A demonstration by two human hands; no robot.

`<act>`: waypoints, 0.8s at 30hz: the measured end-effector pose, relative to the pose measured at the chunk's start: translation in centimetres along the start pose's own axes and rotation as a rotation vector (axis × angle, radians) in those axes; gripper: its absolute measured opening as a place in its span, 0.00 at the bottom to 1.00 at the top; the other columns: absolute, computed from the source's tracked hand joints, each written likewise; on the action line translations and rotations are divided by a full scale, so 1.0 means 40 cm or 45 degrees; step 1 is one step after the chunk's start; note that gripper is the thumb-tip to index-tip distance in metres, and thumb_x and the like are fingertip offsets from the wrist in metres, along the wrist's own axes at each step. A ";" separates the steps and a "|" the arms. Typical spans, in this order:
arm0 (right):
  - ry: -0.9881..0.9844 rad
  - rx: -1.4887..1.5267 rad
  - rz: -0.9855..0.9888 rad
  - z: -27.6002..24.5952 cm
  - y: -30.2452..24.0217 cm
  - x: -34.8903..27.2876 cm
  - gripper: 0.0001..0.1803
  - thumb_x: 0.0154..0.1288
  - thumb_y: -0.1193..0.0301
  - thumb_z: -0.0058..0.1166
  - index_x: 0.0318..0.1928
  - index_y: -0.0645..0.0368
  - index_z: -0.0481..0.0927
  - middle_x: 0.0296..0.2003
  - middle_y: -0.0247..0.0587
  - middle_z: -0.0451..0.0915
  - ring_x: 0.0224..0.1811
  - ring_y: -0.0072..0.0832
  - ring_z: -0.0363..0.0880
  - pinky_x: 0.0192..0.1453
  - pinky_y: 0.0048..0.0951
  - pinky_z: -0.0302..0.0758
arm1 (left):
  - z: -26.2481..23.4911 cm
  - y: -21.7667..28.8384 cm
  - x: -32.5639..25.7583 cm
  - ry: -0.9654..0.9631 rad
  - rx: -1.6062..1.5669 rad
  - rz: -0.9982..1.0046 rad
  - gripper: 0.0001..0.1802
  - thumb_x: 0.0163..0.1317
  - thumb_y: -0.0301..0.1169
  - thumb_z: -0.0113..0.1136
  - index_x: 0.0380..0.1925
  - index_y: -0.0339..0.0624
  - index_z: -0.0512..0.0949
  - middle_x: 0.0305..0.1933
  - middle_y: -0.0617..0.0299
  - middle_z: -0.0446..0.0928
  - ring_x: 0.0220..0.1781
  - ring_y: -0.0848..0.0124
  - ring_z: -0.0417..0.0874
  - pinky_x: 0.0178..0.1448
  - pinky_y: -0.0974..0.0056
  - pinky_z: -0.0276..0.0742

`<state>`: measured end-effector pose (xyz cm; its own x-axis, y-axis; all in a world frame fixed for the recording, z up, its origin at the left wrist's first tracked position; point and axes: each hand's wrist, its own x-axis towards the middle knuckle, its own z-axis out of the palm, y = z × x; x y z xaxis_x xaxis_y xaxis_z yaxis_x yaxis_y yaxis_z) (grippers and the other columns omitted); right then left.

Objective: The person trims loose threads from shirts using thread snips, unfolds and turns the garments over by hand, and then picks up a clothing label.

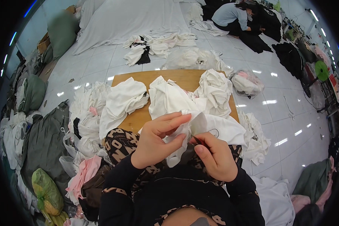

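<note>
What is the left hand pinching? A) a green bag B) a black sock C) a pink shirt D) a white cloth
D: the left hand pinches a fold of white cloth between thumb and fingers, while the right hand holds a small dark tool against it.

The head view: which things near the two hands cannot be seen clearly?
- Dark small tool in the right hand: head view, mostly hidden by fingers; kind unclear.
- White garment: lower part covered by the left hand.
- Wooden board: largely buried under white cloth piles.
</note>
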<state>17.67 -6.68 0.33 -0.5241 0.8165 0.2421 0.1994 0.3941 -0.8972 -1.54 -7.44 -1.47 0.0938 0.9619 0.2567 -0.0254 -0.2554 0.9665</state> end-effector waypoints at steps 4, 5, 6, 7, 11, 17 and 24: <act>-0.050 -0.118 0.159 -0.008 0.003 0.001 0.13 0.66 0.66 0.48 0.39 0.65 0.72 0.24 0.52 0.76 0.27 0.46 0.76 0.30 0.36 0.70 | 0.028 0.032 0.007 -0.019 0.415 0.154 0.25 0.47 0.17 0.59 0.49 0.42 0.77 0.50 0.53 0.76 0.37 0.76 0.79 0.40 0.73 0.75; -0.025 -0.205 0.095 -0.008 0.008 0.001 0.13 0.65 0.65 0.48 0.38 0.65 0.72 0.23 0.52 0.75 0.26 0.48 0.76 0.29 0.37 0.70 | 0.034 0.034 0.010 -0.028 0.461 0.154 0.25 0.46 0.17 0.59 0.49 0.42 0.77 0.49 0.53 0.76 0.37 0.75 0.80 0.40 0.73 0.75; -0.021 -0.205 0.101 -0.008 0.007 0.001 0.13 0.65 0.65 0.48 0.38 0.65 0.72 0.23 0.52 0.75 0.26 0.48 0.76 0.29 0.37 0.70 | 0.039 0.034 0.010 -0.033 0.457 0.152 0.25 0.46 0.17 0.59 0.49 0.42 0.77 0.49 0.53 0.76 0.37 0.75 0.80 0.40 0.73 0.75; 0.014 -0.238 0.089 -0.008 0.005 0.001 0.12 0.65 0.66 0.49 0.37 0.65 0.72 0.22 0.52 0.75 0.26 0.48 0.76 0.28 0.38 0.70 | 0.043 0.034 0.011 -0.028 0.464 0.182 0.25 0.47 0.17 0.59 0.49 0.42 0.77 0.49 0.53 0.76 0.37 0.74 0.80 0.40 0.72 0.76; 0.064 -0.285 0.070 -0.012 -0.002 0.001 0.12 0.65 0.66 0.49 0.36 0.64 0.73 0.21 0.53 0.75 0.25 0.49 0.75 0.27 0.40 0.69 | 0.050 0.031 0.006 -0.016 0.481 0.236 0.25 0.46 0.17 0.60 0.48 0.42 0.78 0.49 0.53 0.76 0.37 0.71 0.81 0.40 0.71 0.77; 0.074 -0.294 0.054 -0.018 0.003 0.003 0.11 0.64 0.66 0.49 0.34 0.64 0.73 0.19 0.53 0.74 0.24 0.49 0.74 0.26 0.42 0.68 | 0.067 0.021 0.004 0.007 0.665 0.427 0.26 0.44 0.16 0.61 0.47 0.42 0.78 0.47 0.51 0.76 0.36 0.65 0.81 0.39 0.69 0.78; 0.101 -0.379 0.076 -0.034 0.006 0.003 0.12 0.64 0.66 0.49 0.31 0.63 0.73 0.17 0.52 0.73 0.21 0.49 0.74 0.25 0.43 0.67 | 0.090 -0.003 0.009 0.062 0.719 0.545 0.26 0.42 0.15 0.61 0.46 0.39 0.78 0.45 0.52 0.76 0.36 0.65 0.81 0.37 0.69 0.78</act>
<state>18.77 -5.92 0.65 -0.4405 0.8677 0.2304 0.4678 0.4409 -0.7661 2.07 -7.43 -1.51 0.1463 0.7655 0.6265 0.4708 -0.6109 0.6365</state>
